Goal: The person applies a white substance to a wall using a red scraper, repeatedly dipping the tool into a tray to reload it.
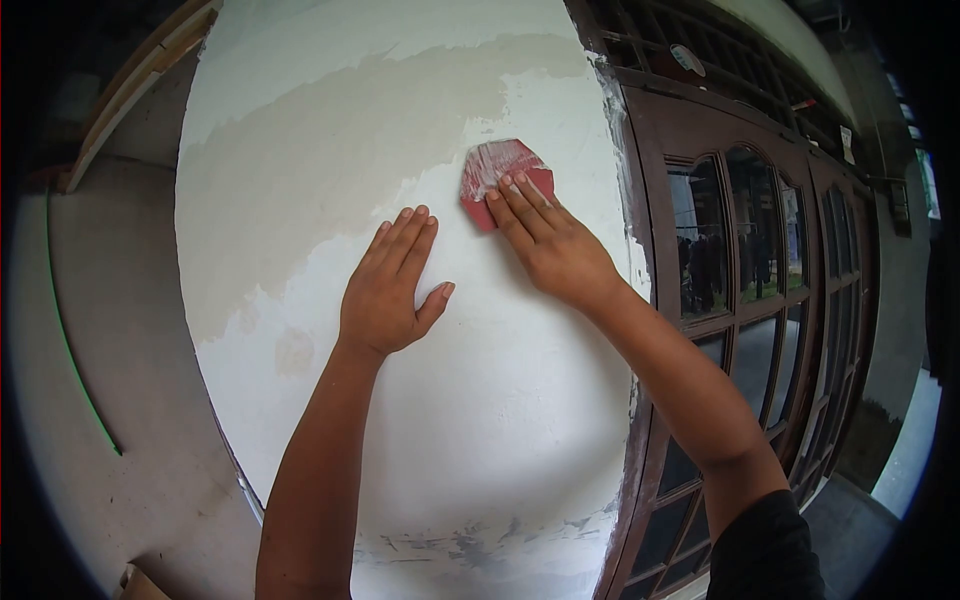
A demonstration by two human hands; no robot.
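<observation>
A piece of red sandpaper, dusted with white powder, lies flat against the patchy white and grey wall. My right hand presses it to the surface, fingers laid over its lower part. To the left and slightly lower, my left hand rests on the wall with fingers stretched upward and thumb out to the side. That hand holds nothing. The wall bears a broad band of grey filler above both hands, with ragged edges against the white coat.
At the right stands a brown wooden door with glass panes, close beside my right forearm. A thin green line hangs along the grey wall at left. Dark scrapes mark the lower part of the white wall.
</observation>
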